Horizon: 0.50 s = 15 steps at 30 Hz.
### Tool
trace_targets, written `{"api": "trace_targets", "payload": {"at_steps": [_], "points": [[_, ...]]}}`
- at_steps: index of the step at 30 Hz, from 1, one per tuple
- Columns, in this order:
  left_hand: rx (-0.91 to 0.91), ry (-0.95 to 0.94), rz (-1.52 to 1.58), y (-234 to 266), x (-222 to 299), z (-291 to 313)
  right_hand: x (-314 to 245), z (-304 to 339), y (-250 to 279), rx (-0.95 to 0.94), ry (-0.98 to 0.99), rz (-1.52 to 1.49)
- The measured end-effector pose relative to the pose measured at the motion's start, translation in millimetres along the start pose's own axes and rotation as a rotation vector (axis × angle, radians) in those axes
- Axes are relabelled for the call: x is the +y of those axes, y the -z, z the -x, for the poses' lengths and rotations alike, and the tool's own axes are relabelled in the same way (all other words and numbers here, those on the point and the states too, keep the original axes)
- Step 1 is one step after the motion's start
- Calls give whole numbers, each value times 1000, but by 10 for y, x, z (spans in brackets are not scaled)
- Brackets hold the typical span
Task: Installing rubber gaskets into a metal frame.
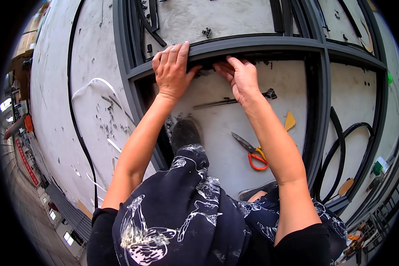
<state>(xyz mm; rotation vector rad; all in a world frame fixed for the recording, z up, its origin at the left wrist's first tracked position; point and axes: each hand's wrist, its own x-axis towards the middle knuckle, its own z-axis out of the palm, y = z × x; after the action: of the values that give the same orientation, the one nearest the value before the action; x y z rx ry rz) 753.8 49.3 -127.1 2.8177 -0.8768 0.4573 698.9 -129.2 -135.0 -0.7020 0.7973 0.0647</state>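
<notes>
Hooks the left hand (170, 73) over the crossbar (248, 43) of the grey frame (326, 88), near the bay's upper-left corner, apparently grasping it with fingers on top and thumb on the near side. Curls the right hand (244, 80) up under the same crossbar, next to the black strip (270, 56); cannot tell about anything held there, with fingertips in shadow. Note the frame lying flat on the light surface (217, 155), well in from the surface's left edge.

Could pinch or scrape the right fingertips by pressing blind under the crossbar. Might leave the black strip crooked through uneven pressure along it. Could kick or tread on the scissors (251, 150), near the bay's right bar, by shifting feet without looking down. Might bump the frame askew with the dark shoe (186, 133) planted inside the bay, or snag the looped black strip (341, 150) beyond the right bar.
</notes>
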Motion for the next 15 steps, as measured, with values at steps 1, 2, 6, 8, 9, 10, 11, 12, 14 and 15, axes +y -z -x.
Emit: {"api": "trace_targets", "payload": {"at_steps": [1, 2, 6, 8, 9, 10, 11, 12, 14, 15], "points": [[3, 2, -3, -13, -4, 12, 14, -8, -11, 1, -7, -23], [5, 9, -11, -32, -6, 28, 42, -18, -20, -4, -6, -23], [-20, 6, 71, 55, -3, 22, 128, -37, -16, 61, 35, -56], [-35, -19, 37, 67, -30, 26, 146, -8, -10, 66, 40, -83], [-48, -47, 6, 69, -40, 25, 138, 10, -12, 70, 47, -99], [-49, -45, 5, 65, -40, 23, 135, 16, -15, 75, 54, -114], [-27, -44, 10, 55, -33, 21, 138, 7, -19, 75, 53, -113], [-5, -44, 18, 38, -20, 22, 139, -4, -12, 71, 56, -111], [16, -40, 12, 16, -12, 26, 148, -12, -2, 74, 60, -107], [36, -36, 1, 8, -8, 33, 162, -1, -16, 84, 65, -93]]}}
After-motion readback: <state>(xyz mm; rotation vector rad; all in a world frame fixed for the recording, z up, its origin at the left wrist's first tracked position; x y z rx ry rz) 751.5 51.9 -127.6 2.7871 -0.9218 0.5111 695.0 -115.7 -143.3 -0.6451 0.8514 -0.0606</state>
